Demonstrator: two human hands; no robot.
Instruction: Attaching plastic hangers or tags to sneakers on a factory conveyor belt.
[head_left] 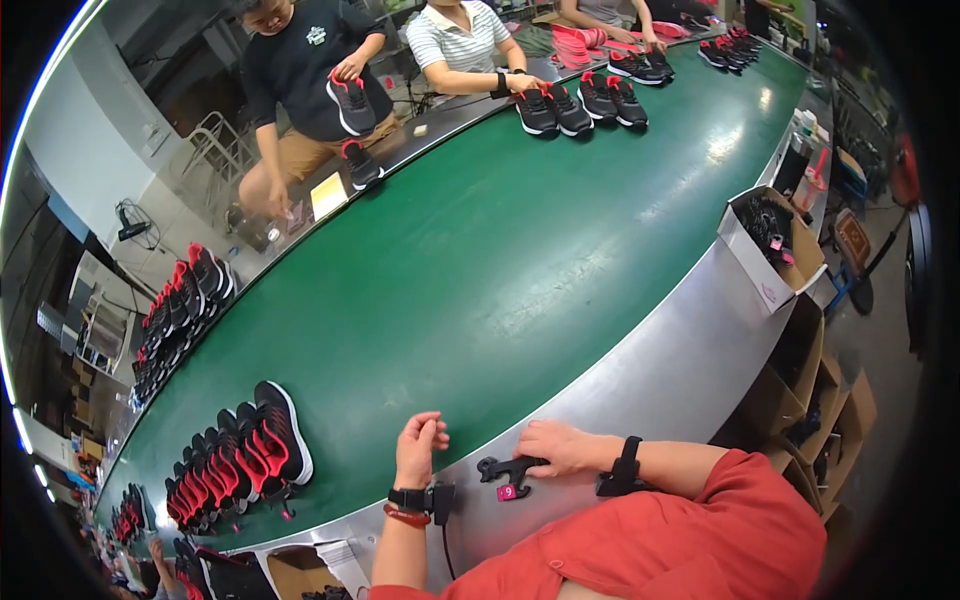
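Observation:
A black plastic shoe hanger with a small pink tag is gripped at its right end by my right hand, over the metal ledge. To the left of it, my left hand is raised at the near edge of the green belt, its fingers loosely bent and apart, with nothing visible in them. A row of black and red sneakers stands on the belt further left. Dark hangers with pink tags show beside the nearest shoes.
An open white box of black hangers sits on the ledge at right. Another carton stands at lower left. Across the green belt, co-workers handle sneakers; one person lifts a shoe. More sneakers are stacked at far left.

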